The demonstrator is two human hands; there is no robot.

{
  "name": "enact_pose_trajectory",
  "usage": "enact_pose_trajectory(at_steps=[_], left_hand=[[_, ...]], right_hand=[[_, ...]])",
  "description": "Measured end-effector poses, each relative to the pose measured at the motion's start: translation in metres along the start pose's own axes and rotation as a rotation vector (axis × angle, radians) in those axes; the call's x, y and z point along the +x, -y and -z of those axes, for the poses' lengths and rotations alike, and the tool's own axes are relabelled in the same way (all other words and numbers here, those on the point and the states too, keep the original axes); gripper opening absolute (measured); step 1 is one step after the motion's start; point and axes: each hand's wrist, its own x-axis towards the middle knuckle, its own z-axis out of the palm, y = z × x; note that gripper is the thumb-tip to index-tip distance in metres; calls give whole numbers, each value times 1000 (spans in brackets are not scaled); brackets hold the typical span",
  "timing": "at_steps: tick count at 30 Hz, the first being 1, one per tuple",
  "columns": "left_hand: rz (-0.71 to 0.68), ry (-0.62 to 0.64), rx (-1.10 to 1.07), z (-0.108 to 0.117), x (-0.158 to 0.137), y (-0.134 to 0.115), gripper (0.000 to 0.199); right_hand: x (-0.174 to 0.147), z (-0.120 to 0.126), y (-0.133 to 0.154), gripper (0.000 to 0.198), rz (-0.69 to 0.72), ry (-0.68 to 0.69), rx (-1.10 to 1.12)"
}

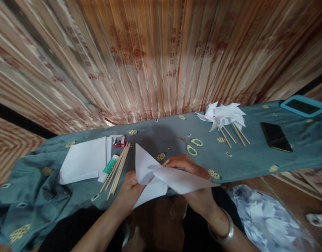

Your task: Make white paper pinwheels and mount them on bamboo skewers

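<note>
A white paper pinwheel [173, 178] with folded blades is between my hands at the table's front edge. My left hand [130, 187] is closed on its left side, thumb against the paper. Behind the blades my right hand [188, 164] is closed around a wooden stick [165, 162]; only the stick's tip shows, and the paper hides part of this hand. Whether stick and pinwheel are joined cannot be seen. Yellow-green scissors [192, 145] lie beyond my right hand. Left of my left hand lie several loose wooden sticks [117, 171] and a glue stick [108, 168].
A white paper stack [83, 159] and a small red box of metal pins [119, 141] lie at left. Finished pinwheels on sticks [225, 115], a black phone [276, 136] and a blue-framed tablet [303, 106] lie at right. A plastic bag of paper scraps [265, 217] stands below.
</note>
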Motion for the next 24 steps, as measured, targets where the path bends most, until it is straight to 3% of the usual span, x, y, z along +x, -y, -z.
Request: enact_pose_trajectory(at_steps=[7, 12, 17, 24], left_hand=[[-122, 43, 5, 0, 3, 2, 22], [-192, 3, 161, -2, 2, 2, 22], [-255, -80, 220, 1, 2, 12, 18], [-186, -97, 155, 0, 4, 11, 21]], right_hand=[[0, -9, -8, 17, -418, -27, 365], [0, -23, -21, 23, -667, -67, 614], [2, -29, -28, 26, -675, -107, 637], [0, -26, -28, 24, -594, -103, 531]])
